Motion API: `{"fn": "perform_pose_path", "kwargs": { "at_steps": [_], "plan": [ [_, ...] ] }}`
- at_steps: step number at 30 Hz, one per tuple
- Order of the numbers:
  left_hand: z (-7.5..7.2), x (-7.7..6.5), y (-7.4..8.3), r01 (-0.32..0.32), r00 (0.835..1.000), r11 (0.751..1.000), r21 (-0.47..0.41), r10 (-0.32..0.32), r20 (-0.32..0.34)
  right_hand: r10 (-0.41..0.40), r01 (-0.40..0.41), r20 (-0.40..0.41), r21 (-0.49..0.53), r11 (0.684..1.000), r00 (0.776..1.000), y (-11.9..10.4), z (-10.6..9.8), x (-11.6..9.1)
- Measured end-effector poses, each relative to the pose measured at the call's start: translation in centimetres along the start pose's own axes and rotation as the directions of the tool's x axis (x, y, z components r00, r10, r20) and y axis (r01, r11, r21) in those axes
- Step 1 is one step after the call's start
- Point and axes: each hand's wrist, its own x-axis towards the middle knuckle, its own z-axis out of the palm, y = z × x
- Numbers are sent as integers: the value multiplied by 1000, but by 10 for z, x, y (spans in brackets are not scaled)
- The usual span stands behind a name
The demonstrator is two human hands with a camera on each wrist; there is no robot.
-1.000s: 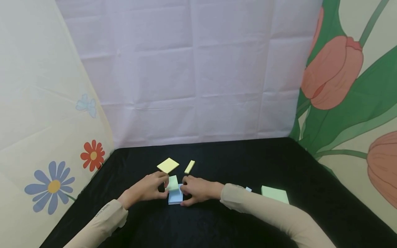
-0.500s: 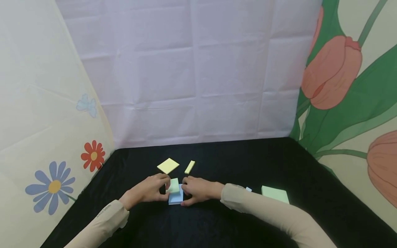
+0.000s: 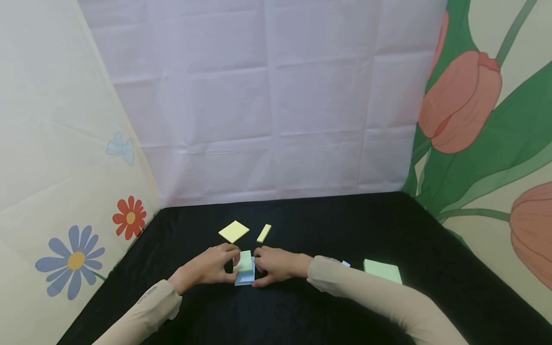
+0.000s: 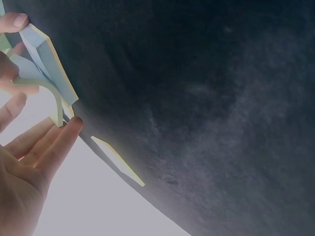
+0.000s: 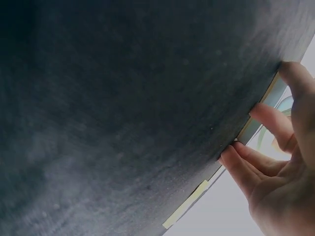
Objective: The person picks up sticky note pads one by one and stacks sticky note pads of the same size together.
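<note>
My left hand (image 3: 211, 264) holds a small pale green sticky note pad (image 3: 245, 263) by its left side, over a blue sticky note pad (image 3: 245, 280) on the black cloth. In the left wrist view the green pad (image 4: 55, 101) looks bent in a curve, close to the blue pad (image 4: 56, 69), which has a yellow layer along its bottom edge. From the right, my right hand (image 3: 277, 265) steadies the blue pad, thumb at the near corner and fingers farther along. The right wrist view shows its thumb and fingertips against the blue pad's edge (image 5: 252, 125).
Beyond the hands lie a yellow square sticky note pad (image 3: 234, 232) and a narrow yellow strip pad (image 3: 264, 233). A larger green pad (image 3: 382, 271) sits at right, partly behind the right sleeve (image 3: 366, 286), near a small blue piece (image 3: 345, 263).
My left hand has moved slightly right and nearer, bringing the green pad lower over the blue pad and covering more of it. The right hand has barely moved.
</note>
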Motion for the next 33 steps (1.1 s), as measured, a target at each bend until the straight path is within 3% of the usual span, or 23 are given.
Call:
{"fn": "perform_pose_path", "kwargs": {
  "at_steps": [7,16,33],
  "plan": [
    [1,2,2,-34,999,999,18,34,-5,-10,10,-1,25,1000,1000,0,-1,-1],
    [1,3,5,5,999,1000,11,-5,36,-10,10,-10,10,1000,1000,2,2,-1],
    [6,3,5,-12,996,999,45,8,92,-13,13,5,13,1000,1000,2,1,1]
  ]
}}
